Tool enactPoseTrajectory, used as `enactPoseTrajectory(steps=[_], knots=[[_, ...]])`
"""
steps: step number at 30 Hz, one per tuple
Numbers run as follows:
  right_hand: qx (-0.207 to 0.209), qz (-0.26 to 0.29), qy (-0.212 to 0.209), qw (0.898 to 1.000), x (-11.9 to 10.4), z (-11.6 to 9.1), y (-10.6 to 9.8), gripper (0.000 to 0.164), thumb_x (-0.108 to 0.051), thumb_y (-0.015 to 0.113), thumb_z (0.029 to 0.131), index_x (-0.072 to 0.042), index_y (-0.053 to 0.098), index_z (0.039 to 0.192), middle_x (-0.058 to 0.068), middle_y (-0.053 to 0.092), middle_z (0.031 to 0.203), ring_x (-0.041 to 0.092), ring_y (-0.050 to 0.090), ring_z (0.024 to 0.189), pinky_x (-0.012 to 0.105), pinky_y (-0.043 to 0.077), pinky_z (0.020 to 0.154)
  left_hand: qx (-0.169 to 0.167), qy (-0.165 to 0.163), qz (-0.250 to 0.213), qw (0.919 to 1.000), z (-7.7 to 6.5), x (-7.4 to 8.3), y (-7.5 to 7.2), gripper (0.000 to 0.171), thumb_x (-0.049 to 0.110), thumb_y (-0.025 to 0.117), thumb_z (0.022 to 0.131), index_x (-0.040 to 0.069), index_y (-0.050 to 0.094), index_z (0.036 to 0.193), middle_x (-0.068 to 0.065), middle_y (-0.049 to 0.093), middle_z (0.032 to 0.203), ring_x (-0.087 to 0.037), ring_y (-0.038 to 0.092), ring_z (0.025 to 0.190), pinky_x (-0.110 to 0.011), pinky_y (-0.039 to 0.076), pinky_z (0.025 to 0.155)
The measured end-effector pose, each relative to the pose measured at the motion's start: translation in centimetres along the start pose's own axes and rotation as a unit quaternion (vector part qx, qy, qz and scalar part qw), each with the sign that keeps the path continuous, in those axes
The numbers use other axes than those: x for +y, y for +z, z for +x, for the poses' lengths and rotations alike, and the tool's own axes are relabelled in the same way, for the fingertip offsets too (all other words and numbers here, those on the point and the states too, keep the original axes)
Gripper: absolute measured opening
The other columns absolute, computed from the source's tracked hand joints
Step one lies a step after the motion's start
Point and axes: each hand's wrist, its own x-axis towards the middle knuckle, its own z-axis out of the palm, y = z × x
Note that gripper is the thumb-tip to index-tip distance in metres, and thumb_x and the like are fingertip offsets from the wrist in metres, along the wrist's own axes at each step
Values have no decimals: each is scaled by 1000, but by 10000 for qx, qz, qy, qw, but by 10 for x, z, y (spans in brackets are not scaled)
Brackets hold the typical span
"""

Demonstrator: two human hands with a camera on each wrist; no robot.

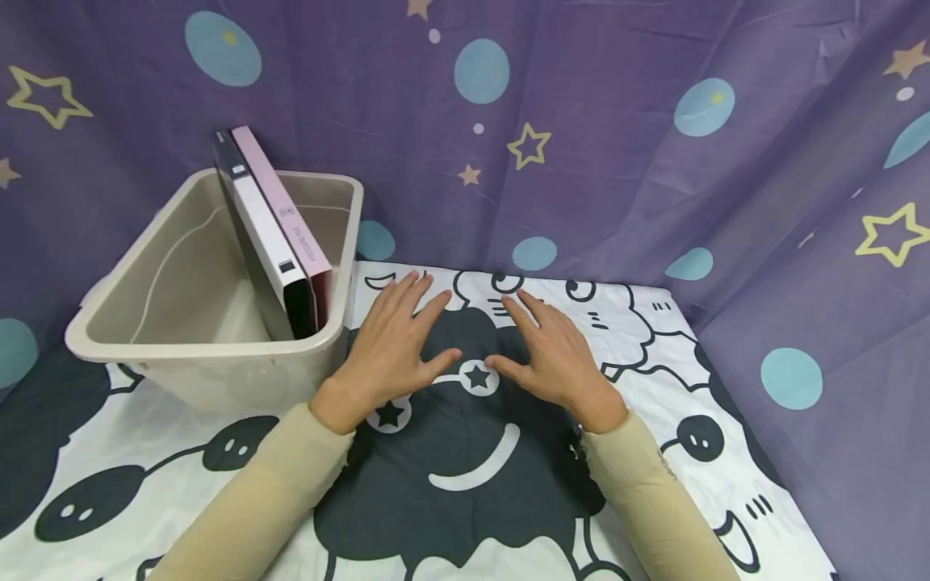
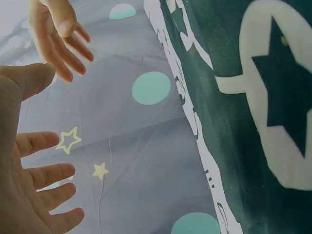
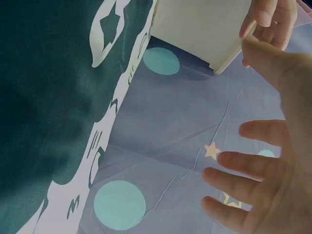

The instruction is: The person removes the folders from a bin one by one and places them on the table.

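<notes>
Both hands hover over the cartoon-printed cloth with nothing in them. In the head view the left hand (image 1: 392,347) has its fingers spread and its thumb stretched toward the other hand. It is beside the right wall of a beige plastic bin (image 1: 218,349). Across a small gap, the right hand (image 1: 555,355) has its fingers extended too, thumb pointing left. Two binder-like items lean inside the bin: one with a white and black spine (image 1: 265,230), one with a pink spine (image 1: 286,210). Each wrist view shows straight, parted fingers (image 2: 51,175) and an empty palm.
The surface is covered by a white and dark cloth (image 1: 465,516) with sheep-like drawings. A purple curtain (image 1: 596,186) with stars and teal dots hangs behind and along the right side. The bin's rim stands higher than the cloth at the left.
</notes>
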Motion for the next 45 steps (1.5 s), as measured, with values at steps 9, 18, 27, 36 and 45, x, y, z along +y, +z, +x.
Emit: enactPoseTrajectory(steps=[9, 18, 27, 36, 45], knots=[[1009, 255, -417, 9937, -2, 0, 1, 71, -53, 63, 85, -11, 47, 140, 11, 53, 132, 29, 53, 116, 48, 43, 92, 220, 29, -73, 9997, 2, 9, -7, 65, 48, 68, 81, 6, 56, 130, -20, 46, 137, -38, 35, 134, -54, 23, 109], [1304, 333, -534, 9895, -8, 1, -6, 67, -49, 63, 86, -10, 49, 138, 10, 56, 128, 26, 55, 114, 45, 44, 90, 651, 67, -248, 9976, 4, 15, -19, 61, 44, 70, 80, 5, 59, 125, -20, 51, 132, -38, 42, 128, -53, 24, 109], [1479, 402, -573, 9865, -8, 1, -10, 65, -47, 63, 86, -9, 50, 137, 10, 58, 125, 26, 55, 113, 45, 44, 91, 873, 167, -361, 9954, 7, 21, -27, 58, 42, 70, 80, 4, 59, 124, -19, 52, 130, -36, 44, 126, -52, 26, 108], [1772, 518, -690, 9804, -8, 2, -13, 61, -44, 65, 85, -8, 54, 134, 10, 60, 122, 26, 57, 111, 43, 45, 91, 895, 272, -406, 9948, 8, 26, -33, 58, 41, 70, 81, 4, 59, 125, -19, 51, 132, -36, 44, 126, -52, 27, 108], [1976, 615, -804, 9750, -9, 3, -16, 60, -43, 65, 86, -7, 56, 132, 11, 61, 120, 26, 58, 110, 43, 46, 90, 902, 346, -474, 9942, 7, 29, -37, 58, 39, 72, 81, 4, 59, 125, -19, 50, 133, -36, 45, 125, -51, 28, 107]])
